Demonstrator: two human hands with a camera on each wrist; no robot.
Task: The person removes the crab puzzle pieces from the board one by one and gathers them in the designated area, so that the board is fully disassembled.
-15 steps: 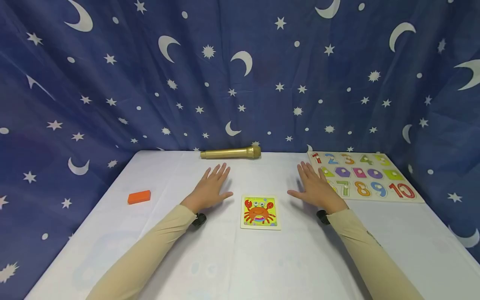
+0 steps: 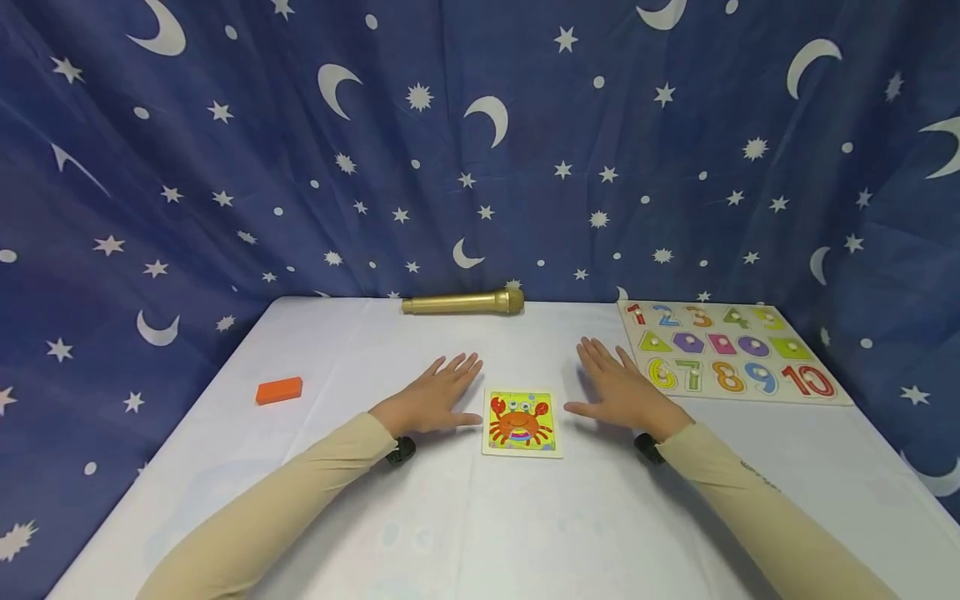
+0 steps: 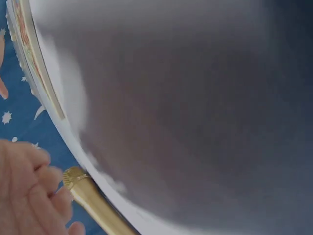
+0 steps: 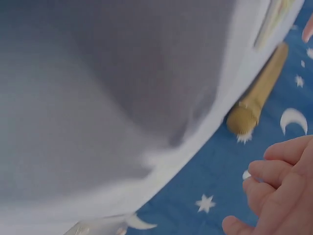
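Observation:
A small square crab puzzle (image 2: 522,423) with a pale frame lies on the white table between my two hands. To its left is my left hand (image 2: 431,398), palm down, fingers straight, thumb pointing at the puzzle's left edge. My right hand (image 2: 622,390) mirrors it on the other side, fingers extended and thumb toward the right edge. Neither hand holds anything. In the left wrist view the left hand (image 3: 32,193) shows beside the gold microphone (image 3: 100,205). The right wrist view has the right hand (image 4: 283,191) below that microphone (image 4: 257,100).
At the table's back edge lies the gold microphone (image 2: 462,302). An orange block (image 2: 279,391) sits at the left. A number and shape puzzle board (image 2: 738,392) lies at the back right, just beyond the right hand. A blue curtain (image 2: 480,150) with moons and stars hangs behind.
Both hands have drawn closer to the crab puzzle and a little toward the near side. My right fingers no longer overlap the number board. The objects stay where they were.

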